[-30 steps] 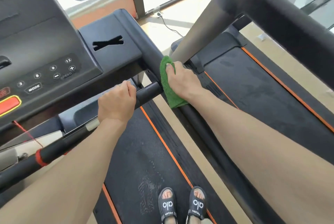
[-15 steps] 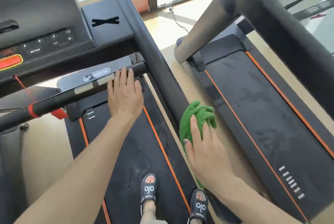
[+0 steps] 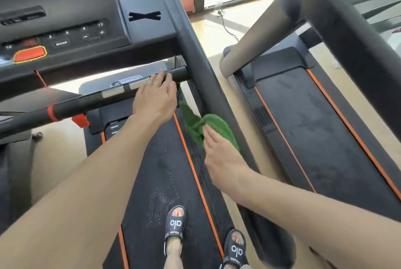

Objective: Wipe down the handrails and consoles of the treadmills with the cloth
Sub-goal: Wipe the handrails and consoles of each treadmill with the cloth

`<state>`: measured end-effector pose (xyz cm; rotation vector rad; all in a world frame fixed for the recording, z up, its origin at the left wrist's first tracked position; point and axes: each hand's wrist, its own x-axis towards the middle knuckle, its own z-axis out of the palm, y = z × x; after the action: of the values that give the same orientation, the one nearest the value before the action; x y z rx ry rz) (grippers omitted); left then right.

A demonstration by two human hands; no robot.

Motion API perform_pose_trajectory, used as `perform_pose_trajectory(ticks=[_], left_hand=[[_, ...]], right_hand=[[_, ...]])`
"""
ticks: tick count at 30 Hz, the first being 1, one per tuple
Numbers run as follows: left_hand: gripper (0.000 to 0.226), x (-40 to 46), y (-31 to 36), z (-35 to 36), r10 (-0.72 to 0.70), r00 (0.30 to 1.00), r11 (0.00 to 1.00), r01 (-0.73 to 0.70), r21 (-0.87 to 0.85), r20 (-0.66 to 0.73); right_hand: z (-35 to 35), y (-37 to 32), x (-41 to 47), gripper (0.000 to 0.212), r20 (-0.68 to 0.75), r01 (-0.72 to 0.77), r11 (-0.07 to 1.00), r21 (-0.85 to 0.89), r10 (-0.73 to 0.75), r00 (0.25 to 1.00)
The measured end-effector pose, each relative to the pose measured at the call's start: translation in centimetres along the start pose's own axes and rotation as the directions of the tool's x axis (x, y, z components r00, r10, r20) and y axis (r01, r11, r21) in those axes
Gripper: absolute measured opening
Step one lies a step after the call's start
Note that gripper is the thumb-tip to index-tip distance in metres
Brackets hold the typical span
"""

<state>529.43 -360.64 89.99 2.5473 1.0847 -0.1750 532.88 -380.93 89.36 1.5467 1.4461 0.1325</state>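
Observation:
I stand on a black treadmill whose console (image 3: 65,29) fills the upper left. Its right handrail (image 3: 199,66) slopes down toward me. My right hand (image 3: 223,158) presses a green cloth (image 3: 208,127) against the lower part of that handrail. My left hand (image 3: 156,97) hovers with fingers spread just at the front crossbar (image 3: 108,97), fingertips touching it, holding nothing.
A second treadmill stands at the right, its handrail (image 3: 347,36) crossing the upper right and its belt (image 3: 314,121) below. A red safety cord (image 3: 46,88) hangs from the console. My sandalled feet (image 3: 175,225) are on the belt. A window is ahead.
My right hand slid the cloth down the handrail from its top, then slightly back up. My left hand let go of the crossbar and now has its fingers spread.

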Motion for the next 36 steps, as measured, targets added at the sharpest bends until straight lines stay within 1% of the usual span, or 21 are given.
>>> perform_pose_trajectory(ticks=[1,2,3,4,5,6,8,11,14,16,18,19,20,22,23,24,26,29,31,34,36], left_hand=[[0.057,0.1,0.1,-0.3,-0.002,1.0,1.0,0.002,-0.005,0.01],[0.057,0.3,0.2,-0.4,-0.002,1.0,1.0,0.002,0.0,0.022],[0.057,0.5,0.3,-0.4,-0.004,1.0,1.0,0.004,-0.004,0.03],[0.057,0.5,0.1,-0.5,-0.011,0.999,1.0,0.012,-0.009,0.035],[0.058,0.5,0.2,-0.6,-0.013,0.999,1.0,0.014,-0.012,0.042],[0.058,0.5,0.3,-0.5,-0.007,0.999,1.0,0.008,-0.012,0.04],[0.058,0.5,0.4,-0.2,-0.006,0.999,1.0,0.006,0.003,0.039],[0.059,0.4,0.5,-0.1,-0.016,0.999,0.999,0.015,0.029,0.046],[0.061,-0.1,1.1,0.6,-0.055,0.998,0.998,0.055,0.026,0.016],[0.064,-1.6,1.9,2.1,-0.07,0.996,0.997,0.072,-0.04,0.05],[0.067,-3.6,3.4,4.1,-0.07,0.991,0.979,0.09,-0.18,0.118],[0.065,-4.6,4.6,4.9,-0.093,0.984,0.939,0.137,-0.316,0.149],[0.063,-5.8,6.0,5.2,-0.115,0.977,0.853,0.19,-0.486,0.181],[0.059,-8.3,9.3,5.6,-0.168,0.947,0.663,0.314,-0.679,0.274],[0.061,-9.2,10.8,6.0,-0.192,0.934,0.612,0.353,-0.708,0.3],[0.064,-9.4,11.2,6.4,-0.217,0.93,0.592,0.367,-0.717,0.297],[0.069,-11.0,12.4,7.4,-0.245,0.94,0.642,0.34,-0.687,0.236],[0.067,-12.6,12.6,8.3,-0.279,0.943,0.67,0.328,-0.666,0.183],[0.064,-13.3,12.5,8.8,-0.29,0.94,0.66,0.331,-0.674,0.178],[0.066,-14.1,13.1,9.2,-0.306,0.939,0.624,0.324,-0.711,0.159],[0.07,-14.5,14.2,9.3,-0.315,0.939,0.607,0.311,-0.732,0.138]], right_hand=[[0.4,-0.8,-2.2,0.043,0.057,-0.065,0.998,-0.016,0.065,0.996],[1.4,-2.2,-3.7,0.043,0.123,0.013,1.0,0.009,-0.014,0.992],[2.0,-3.1,-4.4,0.045,0.164,0.169,0.985,0.02,-0.17,0.972],[1.7,-3.0,-4.5,0.051,0.135,0.312,0.95,0.023,-0.312,0.941],[1.5,-2.7,-4.5,0.054,0.077,0.383,0.924,0.022,-0.383,0.92],[1.4,-1.9,-4.2,0.055,0.029,0.374,0.925,0.066,-0.377,0.926],[1.3,-0.3,-2.0,0.058,-0.101,0.307,0.941,0.144,-0.295,0.95],[0.5,2.3,1.7,0.065,-0.252,0.146,0.905,0.4,-0.044,0.967],[0.7,2.3,2.6,0.073,-0.287,-0.007,0.753,0.658,0.259,0.922],[1.7,0.8,0.9,0.072,-0.254,-0.046,0.59,0.806,0.416,0.873],[3.0,-1.4,-1.8,0.061,-0.204,-0.055,0.42,0.906,0.546,0.813],[3.7,-2.3,-3.3,0.058,-0.159,-0.058,0.333,0.941,0.586,0.794],[4.2,-3.2,-4.9,0.056,-0.092,-0.064,0.229,0.971,0.609,0.788],[5.2,-5.0,-8.7,0.056,0.056,-0.105,0.045,0.993,0.611,0.789],[5.7,-6.0,-10.6,0.055,0.084,-0.114,0.01,0.993,0.612,0.786],[5.7,-7.0,-11.7,0.054,0.081,-0.105,0.001,0.994,0.625,0.776],[6.3,-8.7,-14.7,0.051,0.049,-0.085,0.026,0.996,0.64,0.767],[6.8,-9.3,-16.2,0.05,0.005,-0.048,0.056,0.997,0.6,0.8],[7.2,-7.7,-15.0,0.05,0.043,-0.021,-0.046,0.999,0.536,0.843],[7.5,-4.2,-11.9,0.053,0.144,-0.016,-0.305,0.952,0.403,0.904],[7.1,-2.7,-10.4,0.054,0.176,-0.021,-0.382,0.924,0.377,0.909]])
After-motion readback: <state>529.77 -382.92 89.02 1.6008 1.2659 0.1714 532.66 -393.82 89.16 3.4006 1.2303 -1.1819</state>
